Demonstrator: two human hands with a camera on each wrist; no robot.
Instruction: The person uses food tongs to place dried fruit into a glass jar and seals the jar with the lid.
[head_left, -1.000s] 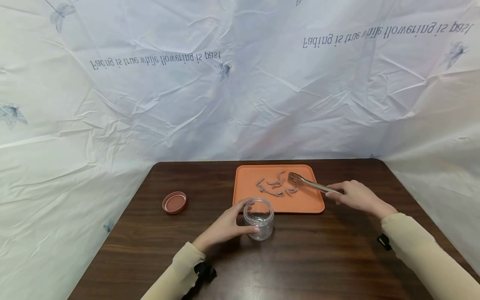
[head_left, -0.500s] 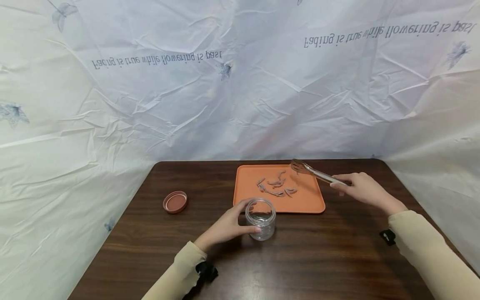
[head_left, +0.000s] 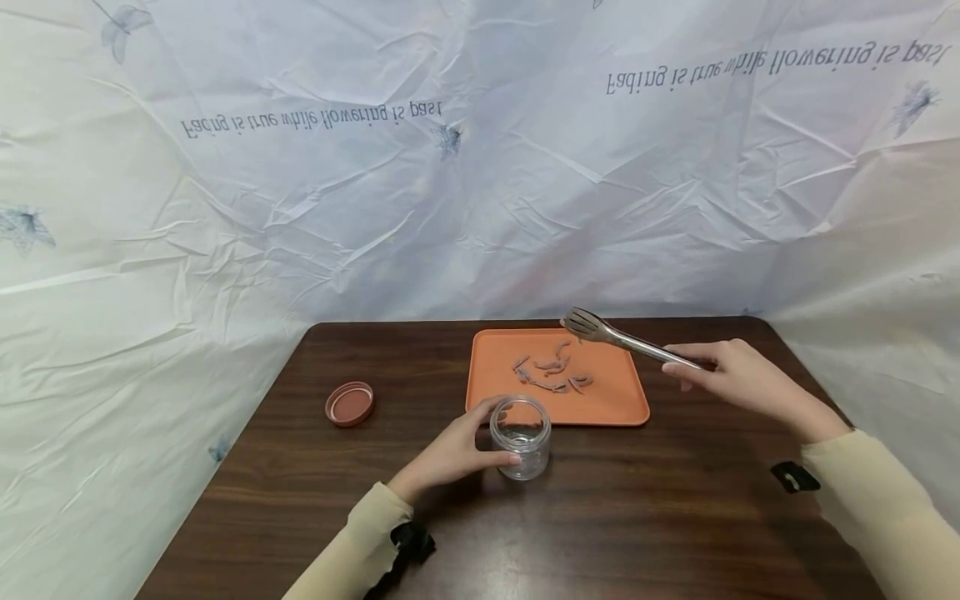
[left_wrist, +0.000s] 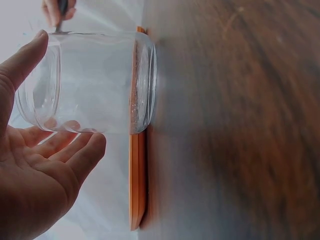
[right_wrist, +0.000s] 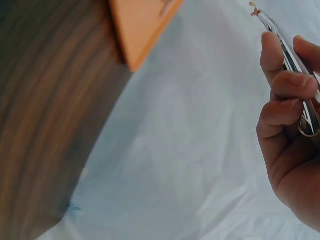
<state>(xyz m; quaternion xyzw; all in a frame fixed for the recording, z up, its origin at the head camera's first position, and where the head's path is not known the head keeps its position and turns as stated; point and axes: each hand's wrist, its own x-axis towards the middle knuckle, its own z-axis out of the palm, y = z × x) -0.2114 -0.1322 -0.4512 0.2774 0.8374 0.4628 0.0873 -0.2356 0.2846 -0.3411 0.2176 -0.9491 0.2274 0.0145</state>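
My left hand [head_left: 453, 450] grips a clear, lidless jar [head_left: 525, 460] standing upright on the table, thumb on the near side and fingers on the far side. In the left wrist view the jar [left_wrist: 95, 82] shows sideways, and the tray can be seen through it. With curled fingers my right hand [head_left: 738, 379] holds metal tongs [head_left: 637, 346], their slotted head raised above the far part of the orange tray [head_left: 615, 400]. A small brownish piece [right_wrist: 254, 10] sits at the tongs' tip in the right wrist view. Several curled greyish-pink strips [head_left: 553, 367] lie on the tray.
A reddish-brown round lid [head_left: 350, 405] lies on the left of the dark wooden table [head_left: 615, 517]. White printed sheeting [head_left: 480, 208] hangs behind the table and along both sides. The tray is just beyond the jar.
My right hand has lifted the tongs off the tray, first moving right and up, then swinging their head back left. The left hand and jar have stayed in place.
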